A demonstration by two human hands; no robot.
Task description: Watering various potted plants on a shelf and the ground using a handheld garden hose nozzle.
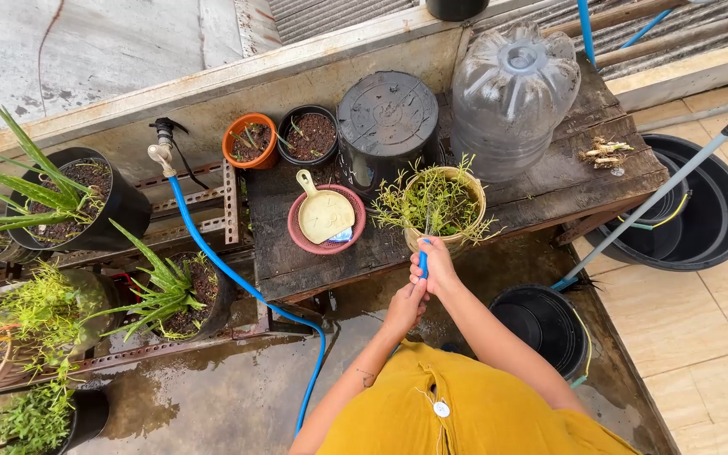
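Observation:
My right hand [437, 264] and my left hand [406, 307] are both closed around the blue handle [423, 259] of a tool whose metal end reaches into a tan pot [468, 189]. The pot holds a thin-leaved green plant [433, 200] and stands at the front edge of a dark wooden table [549, 190]. My right hand is higher, touching the pot's rim; my left hand grips just below it. The tool's tip is hidden among the stems.
On the table: a pink bowl [298, 236] with a yellow scoop [323, 211], an overturned black pot [388, 114], a clear water bottle [511, 93], two small soil pots. A blue hose [229, 274] crosses the wet floor. Black tubs [718, 211] and a bucket [545, 324] sit right.

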